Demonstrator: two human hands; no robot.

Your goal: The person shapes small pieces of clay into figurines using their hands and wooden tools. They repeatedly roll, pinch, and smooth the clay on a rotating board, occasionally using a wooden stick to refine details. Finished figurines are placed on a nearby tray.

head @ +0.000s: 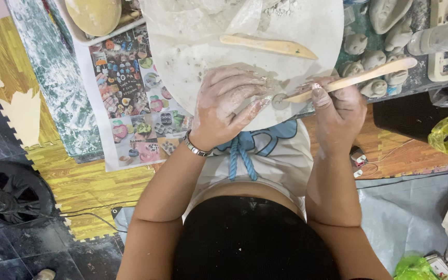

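Nearest me, both clay-dusted hands meet at the round white board's (317,31) near edge: left hand (229,106) curls its fingers around a small clay piece (280,100), while right hand (338,111) pinches a wooden modelling stick (359,79) slanting far-right, its tip touching that piece.

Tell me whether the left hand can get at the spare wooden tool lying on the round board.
Probably yes. The spare wooden tool lies bare on the round board, just beyond the left hand, with nothing between them. But that hand is pressed on a small clay piece and would have to lift off it first.
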